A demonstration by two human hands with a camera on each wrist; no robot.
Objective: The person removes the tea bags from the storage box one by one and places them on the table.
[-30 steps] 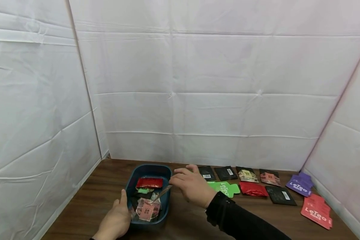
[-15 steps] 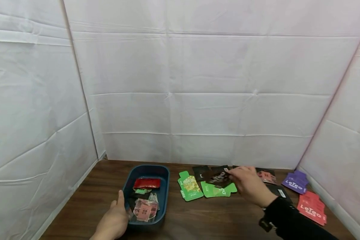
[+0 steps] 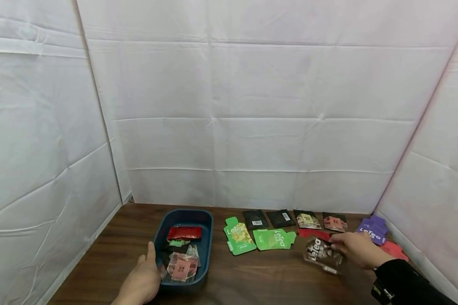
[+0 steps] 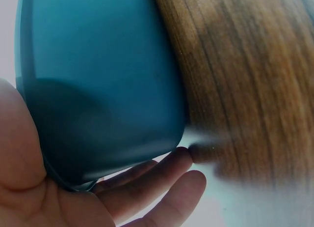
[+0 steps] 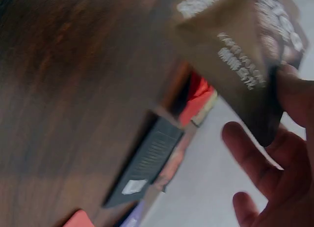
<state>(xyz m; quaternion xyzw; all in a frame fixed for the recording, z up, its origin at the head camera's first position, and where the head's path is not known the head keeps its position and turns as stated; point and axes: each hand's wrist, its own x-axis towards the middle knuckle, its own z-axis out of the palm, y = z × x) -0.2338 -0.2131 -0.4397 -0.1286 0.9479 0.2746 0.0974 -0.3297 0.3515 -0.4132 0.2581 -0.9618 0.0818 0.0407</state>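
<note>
My left hand (image 3: 142,275) grips the near left corner of a dark blue plastic box (image 3: 192,217), its thumb raised beside the rim. In the left wrist view its fingers (image 4: 147,187) bend round the corner of the box. Inside lie a shiny red packet (image 3: 184,232), a pink-labelled packet (image 3: 181,269) and other small packets. My right hand (image 3: 360,249) pinches a brown LeTea tea packet (image 3: 319,253) by its right edge, over the table on the right. The right wrist view shows white lettering on this packet, with the thumb on its face.
Two green LeTea cards (image 3: 239,238) lie mid-table. Behind are black packets (image 3: 255,219), a yellow-labelled packet (image 3: 307,220) and a pink-labelled one (image 3: 335,222). Purple cards (image 3: 373,228) and red cards (image 3: 395,250) sit far right. White sheets (image 3: 252,127) enclose the table.
My right hand has left the blue box and carried the brown tea packet rightward, past the green cards. A second green card is uncovered. The left hand stays at the box.
</note>
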